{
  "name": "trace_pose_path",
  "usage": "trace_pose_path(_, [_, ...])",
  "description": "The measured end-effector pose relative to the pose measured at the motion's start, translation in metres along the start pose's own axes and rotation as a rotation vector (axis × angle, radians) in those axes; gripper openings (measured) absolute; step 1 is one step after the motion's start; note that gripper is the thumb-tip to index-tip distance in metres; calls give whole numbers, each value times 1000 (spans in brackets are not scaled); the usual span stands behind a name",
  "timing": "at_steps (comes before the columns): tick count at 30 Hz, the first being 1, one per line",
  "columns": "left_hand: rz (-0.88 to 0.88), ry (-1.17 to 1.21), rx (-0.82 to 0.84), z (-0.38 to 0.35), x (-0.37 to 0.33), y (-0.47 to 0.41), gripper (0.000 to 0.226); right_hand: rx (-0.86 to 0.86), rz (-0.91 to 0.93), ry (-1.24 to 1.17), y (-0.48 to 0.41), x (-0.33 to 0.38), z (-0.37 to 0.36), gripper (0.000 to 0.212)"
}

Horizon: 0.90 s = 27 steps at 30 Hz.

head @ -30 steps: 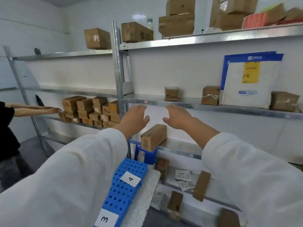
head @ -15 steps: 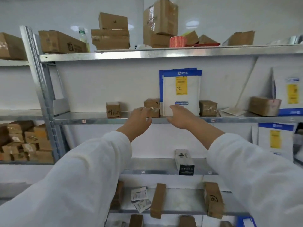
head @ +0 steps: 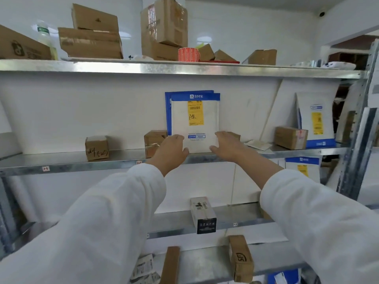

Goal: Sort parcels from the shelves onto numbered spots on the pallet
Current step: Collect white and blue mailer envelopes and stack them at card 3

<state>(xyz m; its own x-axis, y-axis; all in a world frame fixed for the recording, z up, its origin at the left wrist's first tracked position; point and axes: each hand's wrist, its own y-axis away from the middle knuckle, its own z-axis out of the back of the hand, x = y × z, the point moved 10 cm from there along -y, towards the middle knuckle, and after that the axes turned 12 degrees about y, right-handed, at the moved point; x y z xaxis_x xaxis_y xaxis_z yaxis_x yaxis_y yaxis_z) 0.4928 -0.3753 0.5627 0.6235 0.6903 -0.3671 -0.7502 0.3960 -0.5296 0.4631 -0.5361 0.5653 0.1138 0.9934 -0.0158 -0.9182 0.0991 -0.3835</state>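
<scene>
The metal shelf point(head: 71, 162) runs level with both hands. Between them the white mailer point(head: 194, 128) with a blue top stands upright on it, against the wall. The left hand point(head: 170, 149) and right hand point(head: 227, 146) cup its lower corners, thumbs on its face; whether their fingers close behind it is hidden. A taped cardboard box point(head: 152, 140) crowds the left hand, and a smaller box point(head: 234, 135) peeks out behind the right.

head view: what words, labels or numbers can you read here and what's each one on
"支付宝": printed on the blue top band of the white mailer.
"陈": handwritten on its yellow label; the barcode print above it is too small to read.
"SF": on the side of the brown box, on the lowest shelf in view.
Unreadable, all blurred: the scrawl on the small box, the shelf-edge tag and the print on the red tape roll.
</scene>
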Motion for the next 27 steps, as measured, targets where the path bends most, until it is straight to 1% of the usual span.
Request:
trace_pose_path(4, [-26, -23, 4, -18, 20, -29, 43, -9, -19, 33, -31, -8, -13, 48])
trace_pose_path(9, [-47, -73, 60, -37, 46, -78, 41, 2, -43, 34, -81, -13, -25, 55])
trace_pose_path(12, [-33, -53, 94, -46, 66, -109, 36, -12, -66, -30, -110, -12, -28, 54])
trace_pose_path(15, [-39, -41, 106, -53, 85, -139, 36, -2, -87, -18, -134, -14, -40, 54])
trace_pose_path(18, [-36, -5, 60, -57, 99, -166, 40, 47, -131, 1, -158, -22, -61, 57])
trace_pose_path(22, [-84, 15, -26, -67, 105, -187, 36, 76, -191, -13, -184, -41, -80, 57])
trace_pose_path(25, [-94, 36, -111, -70, 109, -197, 45, 76, -224, -16, -197, -51, -87, 54])
trace_pose_path(27, [-62, 29, -157, -71, 112, -203, 52, 54, -242, -31, -207, -58, -89, 52])
